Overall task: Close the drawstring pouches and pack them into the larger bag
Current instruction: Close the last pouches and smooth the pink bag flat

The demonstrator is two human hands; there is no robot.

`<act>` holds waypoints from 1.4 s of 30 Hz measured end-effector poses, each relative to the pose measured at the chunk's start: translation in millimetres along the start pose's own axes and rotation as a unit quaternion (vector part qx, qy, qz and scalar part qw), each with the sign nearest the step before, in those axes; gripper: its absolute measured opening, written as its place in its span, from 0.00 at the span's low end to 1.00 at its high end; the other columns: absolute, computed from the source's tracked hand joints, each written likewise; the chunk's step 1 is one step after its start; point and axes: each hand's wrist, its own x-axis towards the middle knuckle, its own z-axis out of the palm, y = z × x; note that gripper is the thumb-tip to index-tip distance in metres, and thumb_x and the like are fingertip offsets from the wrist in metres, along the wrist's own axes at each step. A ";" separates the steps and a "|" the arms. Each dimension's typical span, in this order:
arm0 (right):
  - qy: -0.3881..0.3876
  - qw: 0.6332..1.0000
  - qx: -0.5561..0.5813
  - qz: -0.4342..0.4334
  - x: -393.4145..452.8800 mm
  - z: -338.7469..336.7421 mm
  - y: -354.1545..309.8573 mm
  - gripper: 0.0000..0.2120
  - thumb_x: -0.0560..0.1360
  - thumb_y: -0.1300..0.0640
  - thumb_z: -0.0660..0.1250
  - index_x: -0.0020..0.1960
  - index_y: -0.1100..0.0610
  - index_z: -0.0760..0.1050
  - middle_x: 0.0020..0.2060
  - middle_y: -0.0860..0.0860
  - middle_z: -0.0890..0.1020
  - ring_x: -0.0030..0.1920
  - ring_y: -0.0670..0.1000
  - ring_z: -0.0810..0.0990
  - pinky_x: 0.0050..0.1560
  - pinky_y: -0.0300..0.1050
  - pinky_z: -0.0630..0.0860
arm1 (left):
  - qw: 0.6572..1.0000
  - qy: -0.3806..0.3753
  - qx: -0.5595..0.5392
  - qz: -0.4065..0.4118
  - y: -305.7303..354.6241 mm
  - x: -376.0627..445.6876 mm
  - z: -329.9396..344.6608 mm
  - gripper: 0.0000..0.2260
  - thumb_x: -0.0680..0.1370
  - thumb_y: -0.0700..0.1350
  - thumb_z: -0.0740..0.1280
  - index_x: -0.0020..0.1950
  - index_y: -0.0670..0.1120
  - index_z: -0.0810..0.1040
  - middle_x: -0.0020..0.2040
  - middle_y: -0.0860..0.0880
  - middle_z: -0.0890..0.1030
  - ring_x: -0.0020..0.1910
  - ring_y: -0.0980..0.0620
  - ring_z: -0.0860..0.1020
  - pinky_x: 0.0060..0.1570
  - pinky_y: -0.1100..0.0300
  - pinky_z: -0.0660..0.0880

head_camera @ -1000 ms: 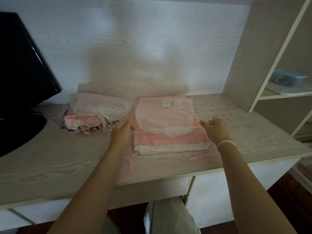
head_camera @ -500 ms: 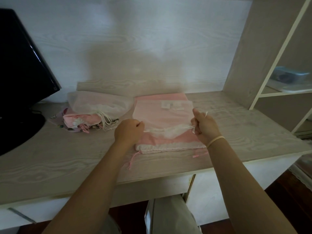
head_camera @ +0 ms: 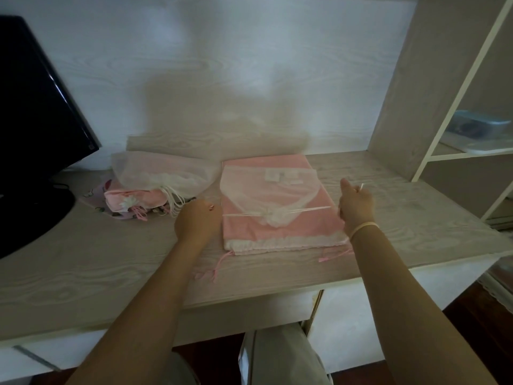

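Note:
A sheer white drawstring pouch [head_camera: 270, 187] lies on top of a larger pink bag [head_camera: 280, 232] in the middle of the desk. The pouch's mouth is gathered into a tight bunch [head_camera: 273, 215], with white cords stretched out to both sides. My left hand [head_camera: 198, 220] is at the pink bag's left edge, shut on the left cord end. My right hand [head_camera: 356, 204] is at the bag's right edge, shut on the right cord end. The pink bag's own pink cords [head_camera: 215, 266] trail loose at its front corners.
A pile of other pouches [head_camera: 155, 190], sheer white over pink and patterned ones, sits left of the pink bag. A black monitor [head_camera: 33, 129] stands at the far left. A white-framed shelf [head_camera: 472, 140] with a clear box rises on the right. The desk's front edge [head_camera: 249, 298] is close.
Both hands took the white pouch's cords and moved apart, left hand left and right hand right. The pouch mouth went from wide open to gathered tight.

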 end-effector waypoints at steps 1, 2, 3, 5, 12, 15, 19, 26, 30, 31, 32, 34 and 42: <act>-0.035 0.999 0.002 -0.007 -2.2 0.3 -6.9 0.14 0.76 0.54 0.65 0.36 0.54 0.65 0.25 0.51 0.68 0.25 0.50 0.65 0.25 0.40 0.65 | 0.999 -0.010 -0.040 0.004 4.1 2.0 -4.4 0.13 0.77 0.46 0.63 0.35 0.42 0.76 0.37 0.40 0.78 0.40 0.43 0.76 0.36 0.57 0.65; -0.069 0.997 0.000 -0.020 -3.3 1.9 -14.0 0.13 0.76 0.55 0.66 0.36 0.54 0.65 0.25 0.50 0.69 0.24 0.49 0.64 0.23 0.39 0.63 | 0.997 -0.016 -0.078 0.008 10.2 4.8 -9.5 0.15 0.77 0.47 0.63 0.35 0.38 0.74 0.33 0.43 0.75 0.37 0.45 0.75 0.34 0.56 0.64; -0.099 0.994 -0.018 -0.037 -5.0 5.2 -21.7 0.13 0.76 0.55 0.67 0.36 0.55 0.66 0.26 0.51 0.71 0.24 0.49 0.65 0.23 0.38 0.62 | 0.995 -0.018 -0.099 0.020 19.0 7.5 -15.6 0.16 0.77 0.48 0.63 0.32 0.44 0.67 0.31 0.44 0.72 0.35 0.46 0.73 0.33 0.55 0.63; -0.138 0.985 -0.071 -0.081 -11.3 18.1 -35.9 0.14 0.75 0.54 0.68 0.35 0.57 0.68 0.29 0.53 0.73 0.25 0.51 0.67 0.26 0.40 0.64 | 0.994 -0.030 -0.082 0.068 41.4 11.3 -25.7 0.18 0.76 0.51 0.62 0.29 0.45 0.67 0.28 0.46 0.68 0.31 0.46 0.70 0.31 0.56 0.62; -0.212 0.923 -0.206 -0.246 -25.2 66.3 -73.7 0.11 0.76 0.58 0.64 0.45 0.66 0.80 0.41 0.62 0.78 0.39 0.50 0.76 0.40 0.39 0.69 | 0.969 -0.083 0.031 0.230 113.4 38.3 -33.6 0.29 0.74 0.56 0.68 0.71 0.46 0.66 0.67 0.45 0.71 0.67 0.44 0.70 0.68 0.49 0.65; -0.193 0.872 -0.340 -0.295 -16.7 71.1 -74.1 0.18 0.79 0.57 0.61 0.67 0.61 0.74 0.66 0.56 0.70 0.61 0.53 0.74 0.62 0.38 0.65 | 0.966 -0.059 0.048 0.249 108.6 44.0 -27.3 0.29 0.75 0.54 0.67 0.74 0.46 0.65 0.74 0.43 0.64 0.73 0.43 0.62 0.72 0.50 0.61; -0.148 0.864 -0.369 -0.309 -12.5 62.4 -72.0 0.12 0.77 0.59 0.59 0.55 0.60 0.79 0.52 0.55 0.79 0.49 0.56 0.79 0.50 0.42 0.74 | 0.975 -0.056 0.082 0.200 88.9 34.1 -22.7 0.14 0.77 0.52 0.60 0.39 0.46 0.78 0.45 0.46 0.78 0.46 0.43 0.77 0.42 0.57 0.72; -0.290 0.719 -0.584 -0.239 -44.6 69.0 -46.2 0.26 0.75 0.37 0.64 0.38 0.60 0.80 0.33 0.53 0.80 0.33 0.51 0.78 0.43 0.46 0.77 | 0.942 -0.188 0.234 0.152 79.7 13.9 -1.9 0.25 0.75 0.69 0.59 0.40 0.46 0.73 0.35 0.51 0.74 0.37 0.49 0.74 0.36 0.59 0.68; -0.288 0.722 -0.586 -0.229 -49.4 72.6 -27.6 0.21 0.71 0.43 0.71 0.30 0.57 0.72 0.27 0.51 0.75 0.29 0.49 0.73 0.41 0.45 0.76 | 0.957 -0.200 0.182 0.108 77.1 5.7 7.7 0.16 0.74 0.59 0.68 0.39 0.47 0.76 0.33 0.51 0.73 0.36 0.48 0.75 0.34 0.60 0.68; -0.285 0.733 -0.574 -0.227 -50.5 71.9 -23.8 0.19 0.71 0.45 0.72 0.31 0.58 0.75 0.28 0.51 0.76 0.30 0.49 0.74 0.40 0.44 0.76 | 0.963 -0.198 0.152 0.098 75.3 5.0 9.2 0.14 0.73 0.56 0.70 0.37 0.46 0.77 0.31 0.50 0.73 0.34 0.47 0.76 0.31 0.61 0.67; -0.281 0.751 -0.553 -0.227 -51.4 72.0 -19.9 0.16 0.72 0.48 0.72 0.34 0.59 0.78 0.30 0.52 0.78 0.32 0.50 0.77 0.41 0.44 0.77 | 0.970 -0.192 0.119 0.092 73.0 4.4 10.9 0.13 0.73 0.54 0.71 0.35 0.45 0.78 0.31 0.50 0.74 0.34 0.47 0.78 0.30 0.61 0.66; -0.255 0.796 -0.492 -0.244 -54.3 71.8 -15.1 0.09 0.72 0.53 0.71 0.40 0.60 0.82 0.37 0.53 0.83 0.39 0.51 0.80 0.46 0.45 0.79 | 0.982 -0.166 0.031 0.086 67.7 3.0 13.9 0.10 0.73 0.50 0.72 0.36 0.46 0.82 0.34 0.50 0.79 0.39 0.48 0.81 0.33 0.61 0.68; -0.201 0.929 -0.248 -0.186 -54.3 65.8 -11.6 0.15 0.74 0.58 0.67 0.34 0.67 0.76 0.30 0.64 0.74 0.30 0.49 0.68 0.33 0.41 0.68 | 0.924 -0.156 -0.350 0.022 72.0 -6.5 19.5 0.10 0.77 0.47 0.68 0.42 0.44 0.85 0.40 0.49 0.85 0.43 0.49 0.83 0.52 0.55 0.80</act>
